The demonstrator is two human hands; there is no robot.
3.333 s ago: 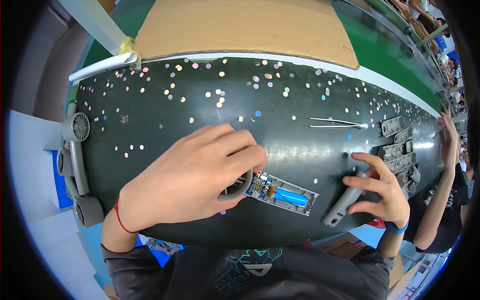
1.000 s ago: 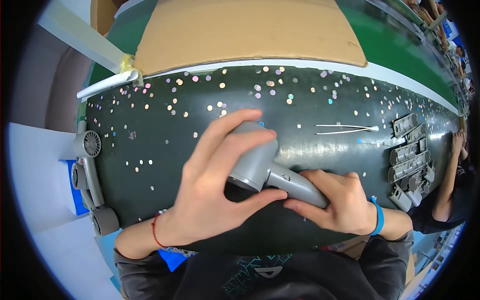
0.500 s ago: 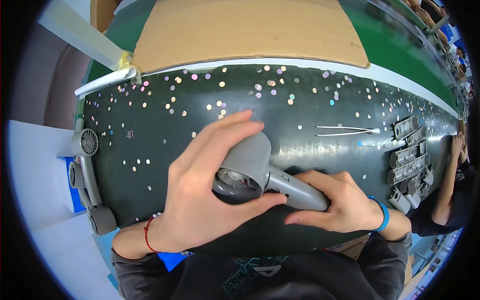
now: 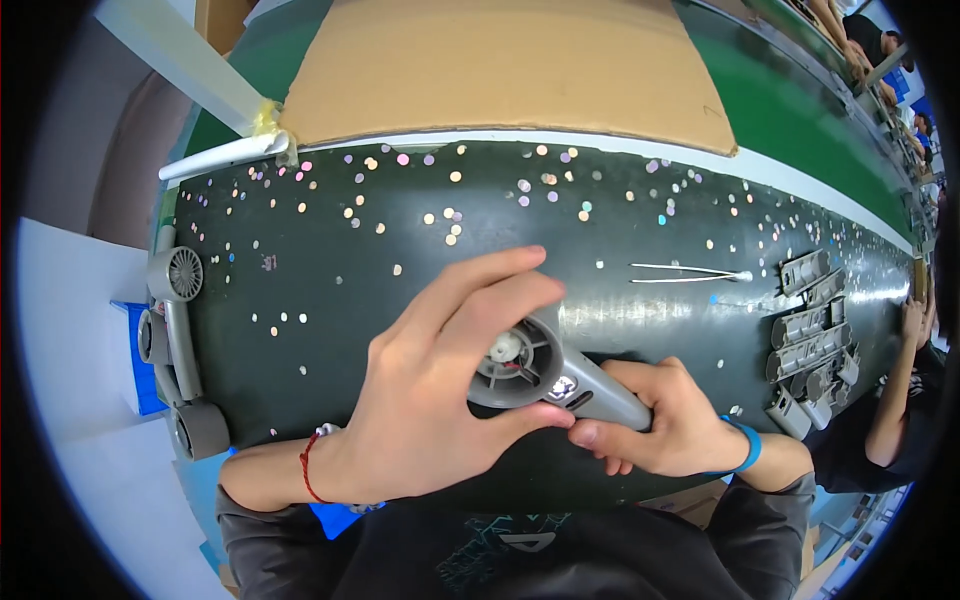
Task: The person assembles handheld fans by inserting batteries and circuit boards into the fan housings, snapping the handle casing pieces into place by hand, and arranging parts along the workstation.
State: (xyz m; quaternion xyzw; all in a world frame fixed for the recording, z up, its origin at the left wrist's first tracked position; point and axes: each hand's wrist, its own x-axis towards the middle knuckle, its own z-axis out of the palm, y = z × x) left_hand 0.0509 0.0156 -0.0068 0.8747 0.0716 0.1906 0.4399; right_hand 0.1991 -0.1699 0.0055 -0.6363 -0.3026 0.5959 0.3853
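I see the left hand (image 4: 430,385) cupping a grey, round-headed plastic fan (image 4: 540,374), the right hand (image 4: 665,417) gripping its handle (image 4: 614,395). Slim metal tweezers (image 4: 710,270) lie beyond both.

Downward fisheye from the head

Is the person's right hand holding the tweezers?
No, the right hand grips the gray fan handle; the tweezers lie on the table.
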